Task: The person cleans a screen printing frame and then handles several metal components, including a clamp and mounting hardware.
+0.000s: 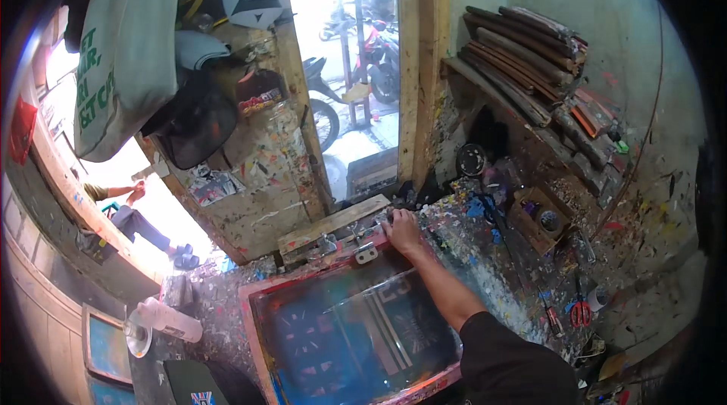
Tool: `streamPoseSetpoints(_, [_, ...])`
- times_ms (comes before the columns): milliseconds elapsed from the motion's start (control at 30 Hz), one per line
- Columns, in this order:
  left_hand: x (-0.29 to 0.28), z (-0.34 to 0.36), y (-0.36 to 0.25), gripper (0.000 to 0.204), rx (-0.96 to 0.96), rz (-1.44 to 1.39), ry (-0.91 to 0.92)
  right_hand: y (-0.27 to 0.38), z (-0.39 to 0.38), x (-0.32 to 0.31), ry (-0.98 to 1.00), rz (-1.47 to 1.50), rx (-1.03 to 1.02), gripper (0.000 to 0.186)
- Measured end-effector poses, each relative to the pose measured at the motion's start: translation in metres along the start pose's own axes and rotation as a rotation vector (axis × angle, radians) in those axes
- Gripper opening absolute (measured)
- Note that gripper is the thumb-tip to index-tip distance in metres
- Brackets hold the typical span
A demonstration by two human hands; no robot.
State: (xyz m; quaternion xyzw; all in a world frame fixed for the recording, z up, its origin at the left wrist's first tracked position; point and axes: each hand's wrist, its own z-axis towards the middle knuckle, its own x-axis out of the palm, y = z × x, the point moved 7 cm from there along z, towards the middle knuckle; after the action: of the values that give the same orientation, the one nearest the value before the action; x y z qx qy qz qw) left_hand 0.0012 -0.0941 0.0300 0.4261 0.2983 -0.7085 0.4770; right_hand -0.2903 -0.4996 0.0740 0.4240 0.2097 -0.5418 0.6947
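A silk-screen frame [244, 306] with reddish, paint-stained edges lies on the bench in front of me. Its blue mesh [310, 337] carries pale stripes and small shapes. At its far edge, a metal hinge clamp [366, 255] joins it to a wooden bar [333, 222] behind. My right hand [403, 232] reaches across the frame's right side, fingers curled over the right end of the clamp hardware. Exactly which part the fingertips grip is partly hidden. My left hand is out of view. Dark cloth [204, 384] with a badge shows at the lower left.
A translucent bottle [173, 322] lies left of the frame beside a white round lid [138, 335]. To the right are red-handled scissors [581, 313], a screwdriver [555, 323] and an open box [539, 219]. Stacked frames [522, 57] fill a shelf. A person [136, 219] sits outside the left opening.
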Motion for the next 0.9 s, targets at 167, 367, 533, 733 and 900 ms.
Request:
streamPoseSetpoints(167, [0.002,0.002,-0.01,0.043,0.024,-0.008,-0.001,-0.031,0.016,0.015,0.304,-0.107,-0.01,0.041])
streamPoseSetpoints(367, [-0.006,0.001,-0.008,0.044,-0.001,0.004,0.011,-0.018,0.004,0.009,0.238,-0.037,-0.025,0.044])
streamPoseSetpoints(533, [-0.002,0.0,-0.01,0.045,0.004,-0.009,0.018,-0.033,-0.009,0.002,0.147,0.073,-0.07,0.042])
streamPoseSetpoints(733, [-0.001,0.0,-0.015,0.046,-0.023,0.035,0.001,-0.025,0.002,0.009,0.134,0.043,-0.111,0.039])
streamPoseSetpoints(900, [-0.001,-0.015,-0.021,0.047,-0.02,0.016,0.027,-0.023,-0.011,-0.002,0.098,0.143,-0.092,0.042])
